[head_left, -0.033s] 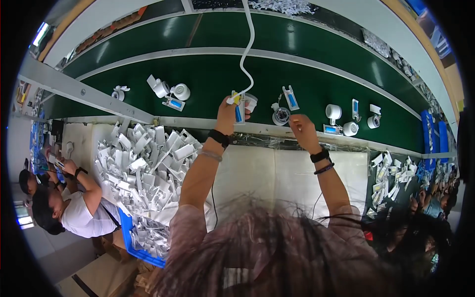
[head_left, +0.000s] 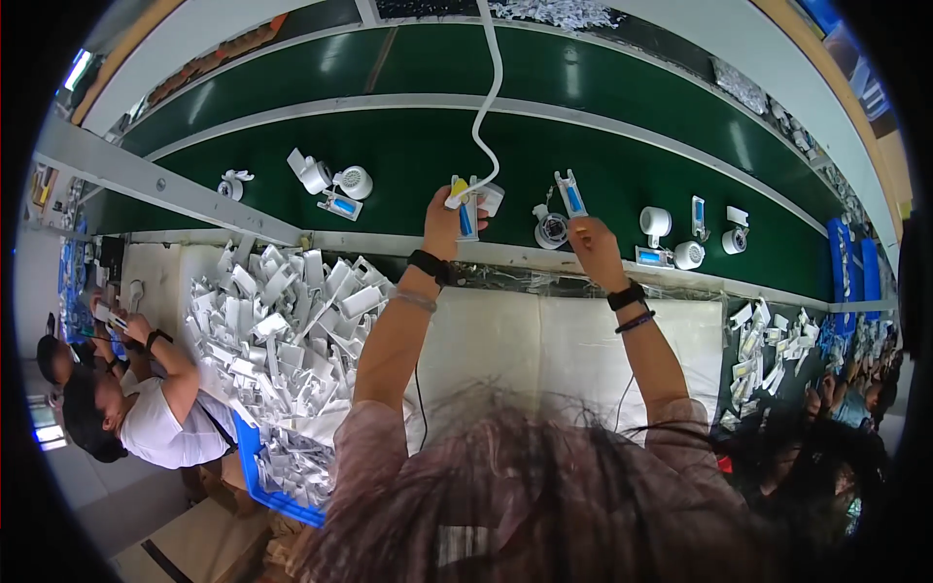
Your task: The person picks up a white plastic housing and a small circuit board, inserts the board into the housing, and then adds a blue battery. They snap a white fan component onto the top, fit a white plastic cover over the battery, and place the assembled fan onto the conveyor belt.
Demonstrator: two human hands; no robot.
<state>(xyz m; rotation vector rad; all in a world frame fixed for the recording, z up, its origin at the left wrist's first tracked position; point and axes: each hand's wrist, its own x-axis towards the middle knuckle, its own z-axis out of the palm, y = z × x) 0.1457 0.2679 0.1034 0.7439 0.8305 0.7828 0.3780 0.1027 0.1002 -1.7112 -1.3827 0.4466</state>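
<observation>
My left hand (head_left: 442, 227) is closed around a white plastic housing (head_left: 467, 225) with a blue cell in it. Against that housing sits a white rounded part (head_left: 490, 200). A white cord (head_left: 482, 121) hangs from above to a small yellow piece (head_left: 460, 188) at my left fingers. My right hand (head_left: 598, 251) has its fingers curled together over the belt's near edge; anything in them is too small to make out. Just beside those fingertips lies a round white fan head (head_left: 551, 230), its inside facing up, with another blue-celled housing (head_left: 571, 194) behind it.
Left along the green belt (head_left: 418, 146) lie fan heads with grilles (head_left: 355, 182); several more parts (head_left: 655, 221) lie right. White housings are heaped (head_left: 292, 321) at my left over a blue crate (head_left: 255, 476). A slanted white beam (head_left: 165, 183) crosses there. A co-worker (head_left: 160, 418) sits at far left.
My right hand has shifted slightly, its fingertips now closer to the housing behind the round fan head. My left hand keeps its hold, with only a slight shift.
</observation>
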